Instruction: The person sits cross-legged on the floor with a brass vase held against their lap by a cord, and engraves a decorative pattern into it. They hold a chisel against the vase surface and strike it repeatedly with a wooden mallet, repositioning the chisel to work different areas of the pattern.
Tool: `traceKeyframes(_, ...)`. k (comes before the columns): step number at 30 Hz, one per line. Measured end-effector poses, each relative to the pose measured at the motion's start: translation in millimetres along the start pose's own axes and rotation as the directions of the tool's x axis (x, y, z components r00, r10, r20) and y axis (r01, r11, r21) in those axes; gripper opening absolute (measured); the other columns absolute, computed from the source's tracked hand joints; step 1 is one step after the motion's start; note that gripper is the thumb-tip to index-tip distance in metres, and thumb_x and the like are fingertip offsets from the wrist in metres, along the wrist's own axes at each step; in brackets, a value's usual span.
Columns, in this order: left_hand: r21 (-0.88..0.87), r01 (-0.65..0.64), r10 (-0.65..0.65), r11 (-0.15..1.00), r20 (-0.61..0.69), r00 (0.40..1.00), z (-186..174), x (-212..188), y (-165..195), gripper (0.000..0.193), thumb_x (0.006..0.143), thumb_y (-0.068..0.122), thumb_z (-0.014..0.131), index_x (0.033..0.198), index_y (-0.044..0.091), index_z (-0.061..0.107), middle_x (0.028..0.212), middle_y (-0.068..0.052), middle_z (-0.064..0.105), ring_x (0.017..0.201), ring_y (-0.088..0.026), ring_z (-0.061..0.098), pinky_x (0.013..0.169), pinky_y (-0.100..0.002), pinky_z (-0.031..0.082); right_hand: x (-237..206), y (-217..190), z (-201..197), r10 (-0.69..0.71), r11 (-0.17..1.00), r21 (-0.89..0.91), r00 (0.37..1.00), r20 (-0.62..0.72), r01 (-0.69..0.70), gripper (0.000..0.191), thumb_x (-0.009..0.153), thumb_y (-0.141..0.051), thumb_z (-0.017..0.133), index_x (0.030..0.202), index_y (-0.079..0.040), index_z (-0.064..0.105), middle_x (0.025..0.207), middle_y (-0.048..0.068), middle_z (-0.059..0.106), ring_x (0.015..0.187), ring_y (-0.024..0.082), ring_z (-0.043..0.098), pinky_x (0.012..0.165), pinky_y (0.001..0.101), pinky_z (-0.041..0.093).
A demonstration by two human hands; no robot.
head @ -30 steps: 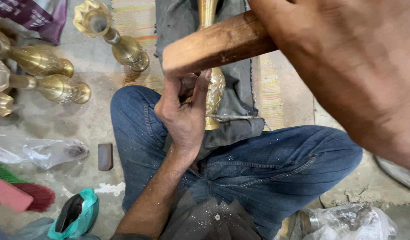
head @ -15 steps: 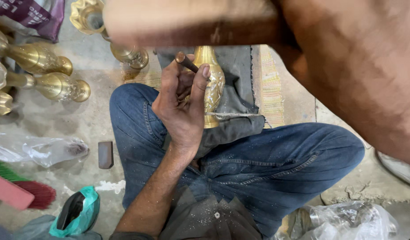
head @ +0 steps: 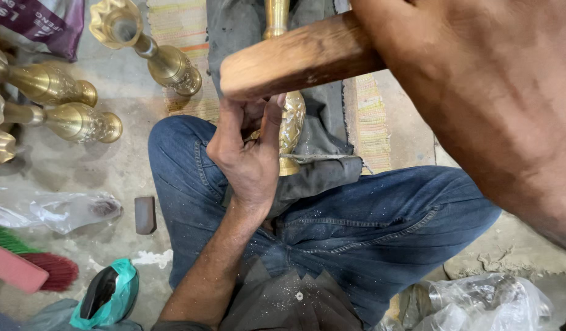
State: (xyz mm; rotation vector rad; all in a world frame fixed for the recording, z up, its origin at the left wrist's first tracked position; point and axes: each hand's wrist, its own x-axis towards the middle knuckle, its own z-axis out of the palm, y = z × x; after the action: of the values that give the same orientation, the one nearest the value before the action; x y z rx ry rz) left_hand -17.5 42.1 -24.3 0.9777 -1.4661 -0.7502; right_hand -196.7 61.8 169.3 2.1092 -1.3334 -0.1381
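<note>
mallet (head: 301, 58) back low over vase (head: 292, 122) (blurred 0.5 s ago) | left hand (head: 249, 156) pinches unclear tool | right hand (head: 479, 92) grips mallet | hammering continues

Soft even daylight; near arm blurred

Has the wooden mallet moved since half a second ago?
Yes. The mallet has come down and rightward: its head now covers the vase top, no longer reaching the floor vases.
</note>
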Motion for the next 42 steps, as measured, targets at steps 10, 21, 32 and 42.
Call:
traceKeyframes(10, 0.008, 0.004, -0.004, 1.000, -0.002, 1.000, 1, 1, 2, 0.022, 0.112, 0.010, 0.073, 0.127, -0.001, 0.060, 0.089, -0.004, 0.074, 0.082, -0.003, 0.071, 0.071, -0.018, 0.060, -8, 0, 13, 0.114, 0.987, 0.096, 0.986, 0.122, -0.126, 0.014, 0.107, -0.022, 0.071, 0.114, -0.010, 0.067, 0.077, 0.003, 0.066, 0.060, 0.016, 0.062, 0.056, 0.0275, 0.049)
traceKeyframes(21, 0.024, 0.007, -0.007, 1.000, -0.011, 1.000, 3, -1, -1, 0.024, 0.111, 0.010, 0.075, 0.126, 0.001, 0.060, 0.086, -0.003, 0.072, 0.080, -0.004, 0.071, 0.070, -0.019, 0.060, -11, -2, 13, 0.117, 0.981, 0.147, 0.988, 0.097, -0.130, 0.015, 0.106, -0.023, 0.070, 0.114, -0.011, 0.067, 0.078, 0.004, 0.065, 0.061, 0.017, 0.063, 0.056, 0.0287, 0.049)
traceKeyframes(32, 0.026, 0.015, -0.015, 1.000, -0.009, 1.000, 3, -2, -3, 0.029, 0.109, 0.012, 0.075, 0.130, 0.000, 0.060, 0.088, -0.004, 0.072, 0.080, -0.007, 0.074, 0.069, -0.022, 0.063, -13, -4, 16, 0.121, 0.976, 0.171, 0.989, 0.090, -0.135, 0.016, 0.105, -0.022, 0.071, 0.114, -0.011, 0.067, 0.079, 0.004, 0.066, 0.062, 0.018, 0.063, 0.056, 0.0293, 0.049)
traceKeyframes(42, 0.036, -0.011, 0.011, 0.999, -0.015, 1.000, 3, -1, -8, 0.027, 0.110, 0.008, 0.073, 0.132, -0.001, 0.061, 0.088, -0.005, 0.073, 0.078, -0.005, 0.073, 0.063, -0.018, 0.060, -15, -4, 17, 0.131, 0.969, 0.200, 0.988, 0.087, -0.146, 0.016, 0.104, -0.021, 0.072, 0.115, -0.010, 0.068, 0.080, 0.004, 0.066, 0.064, 0.018, 0.063, 0.057, 0.0298, 0.049)
